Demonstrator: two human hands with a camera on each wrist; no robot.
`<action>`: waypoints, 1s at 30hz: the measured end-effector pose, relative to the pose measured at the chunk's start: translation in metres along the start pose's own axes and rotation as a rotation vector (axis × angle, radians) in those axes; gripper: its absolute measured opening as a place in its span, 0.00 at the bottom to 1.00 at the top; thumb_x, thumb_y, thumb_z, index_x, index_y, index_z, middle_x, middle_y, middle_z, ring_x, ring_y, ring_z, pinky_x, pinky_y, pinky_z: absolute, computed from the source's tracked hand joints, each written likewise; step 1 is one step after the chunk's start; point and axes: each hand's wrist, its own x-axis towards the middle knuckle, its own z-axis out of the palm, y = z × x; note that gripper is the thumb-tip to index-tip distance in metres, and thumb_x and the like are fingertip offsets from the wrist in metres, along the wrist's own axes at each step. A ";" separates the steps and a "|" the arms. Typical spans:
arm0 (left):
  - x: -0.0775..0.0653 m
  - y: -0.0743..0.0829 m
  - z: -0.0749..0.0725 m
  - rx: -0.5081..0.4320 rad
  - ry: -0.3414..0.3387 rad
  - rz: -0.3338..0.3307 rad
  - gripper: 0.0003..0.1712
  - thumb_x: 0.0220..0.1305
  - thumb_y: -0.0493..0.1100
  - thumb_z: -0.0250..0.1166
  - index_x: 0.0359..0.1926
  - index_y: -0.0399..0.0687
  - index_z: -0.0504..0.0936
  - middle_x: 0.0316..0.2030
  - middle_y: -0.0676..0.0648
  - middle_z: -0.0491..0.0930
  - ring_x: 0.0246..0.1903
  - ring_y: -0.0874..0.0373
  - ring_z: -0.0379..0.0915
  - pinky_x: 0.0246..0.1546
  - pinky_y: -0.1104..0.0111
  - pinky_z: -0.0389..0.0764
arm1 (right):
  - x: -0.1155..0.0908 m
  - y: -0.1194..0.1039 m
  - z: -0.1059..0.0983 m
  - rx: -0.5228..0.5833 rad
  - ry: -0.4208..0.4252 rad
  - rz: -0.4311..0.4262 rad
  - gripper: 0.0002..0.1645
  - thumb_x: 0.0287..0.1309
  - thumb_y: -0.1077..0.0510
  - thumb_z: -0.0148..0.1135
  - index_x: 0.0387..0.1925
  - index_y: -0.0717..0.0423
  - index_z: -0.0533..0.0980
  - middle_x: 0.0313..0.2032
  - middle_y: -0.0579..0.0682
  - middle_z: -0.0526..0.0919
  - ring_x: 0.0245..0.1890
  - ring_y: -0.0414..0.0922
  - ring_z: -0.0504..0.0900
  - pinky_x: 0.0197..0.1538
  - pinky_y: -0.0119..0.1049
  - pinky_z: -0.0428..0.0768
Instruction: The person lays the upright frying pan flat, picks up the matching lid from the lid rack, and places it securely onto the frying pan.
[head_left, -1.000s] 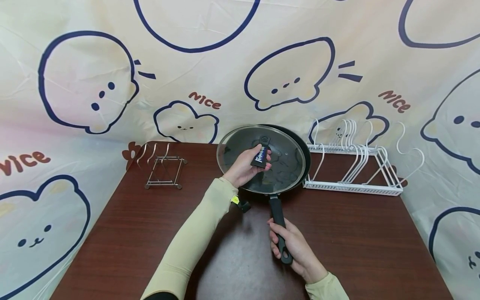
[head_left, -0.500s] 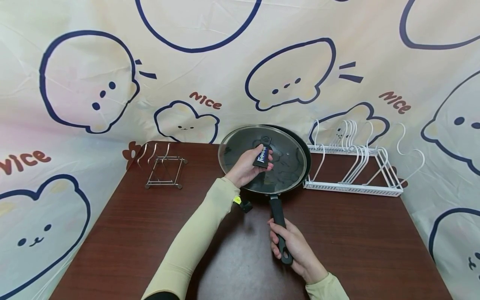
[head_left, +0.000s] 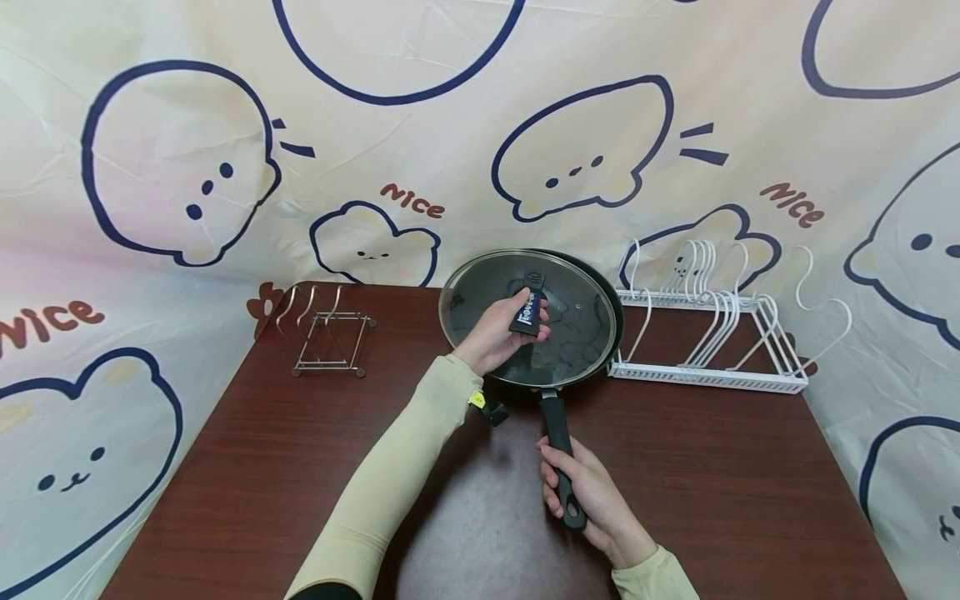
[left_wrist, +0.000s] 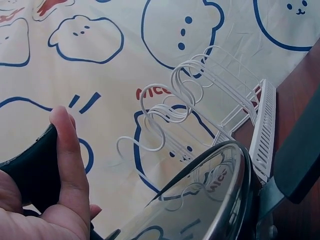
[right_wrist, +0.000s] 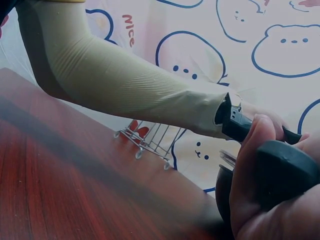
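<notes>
My left hand [head_left: 491, 332] grips the black upright handle [head_left: 528, 312] of a round glass lid [head_left: 472, 287]. The lid lies over a dark frying pan [head_left: 613, 293], whose rim shows past it at the upper right. Below them, my right hand [head_left: 600, 492] holds the pan's long black handle [head_left: 555, 421], fingers curled round it. In the left wrist view the glass lid [left_wrist: 200, 200] slants close against the pan's rim, and the left thumb lies along the dark lid handle [left_wrist: 37, 167]. The right wrist view has the pan handle's end [right_wrist: 287, 170] within the right hand [right_wrist: 250, 175].
A white wire rack [head_left: 708, 379] with upright loops stands right of the pan, near its edge. At the back left of the brown table [head_left: 285, 483] is a small metal wire rack [head_left: 330, 365]. A cartoon-printed cloth [head_left: 465, 150] hangs behind.
</notes>
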 end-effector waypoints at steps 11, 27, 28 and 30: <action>0.001 -0.001 0.001 -0.010 0.009 -0.009 0.34 0.85 0.53 0.44 0.72 0.27 0.62 0.41 0.44 0.76 0.33 0.57 0.81 0.39 0.71 0.87 | 0.000 0.000 -0.002 0.003 -0.014 0.009 0.20 0.77 0.51 0.54 0.59 0.57 0.63 0.24 0.43 0.69 0.15 0.38 0.70 0.19 0.27 0.73; 0.003 -0.002 0.004 0.003 0.036 0.005 0.31 0.84 0.54 0.47 0.68 0.31 0.67 0.41 0.42 0.78 0.34 0.57 0.82 0.41 0.70 0.88 | 0.000 -0.002 -0.002 -0.007 -0.017 0.000 0.21 0.77 0.51 0.54 0.59 0.58 0.62 0.24 0.43 0.69 0.15 0.38 0.70 0.19 0.27 0.73; 0.002 -0.002 0.004 0.006 0.043 0.002 0.31 0.84 0.54 0.47 0.69 0.30 0.67 0.41 0.42 0.78 0.34 0.56 0.83 0.42 0.70 0.88 | 0.000 -0.001 -0.002 -0.007 -0.017 0.001 0.21 0.76 0.51 0.55 0.59 0.58 0.62 0.24 0.43 0.69 0.15 0.38 0.70 0.19 0.27 0.73; 0.000 0.000 0.005 0.016 0.047 -0.004 0.31 0.84 0.52 0.49 0.70 0.29 0.65 0.40 0.42 0.78 0.33 0.56 0.84 0.42 0.69 0.88 | 0.001 -0.001 -0.002 -0.005 -0.018 0.001 0.22 0.76 0.50 0.56 0.59 0.58 0.62 0.23 0.43 0.69 0.15 0.38 0.70 0.19 0.27 0.74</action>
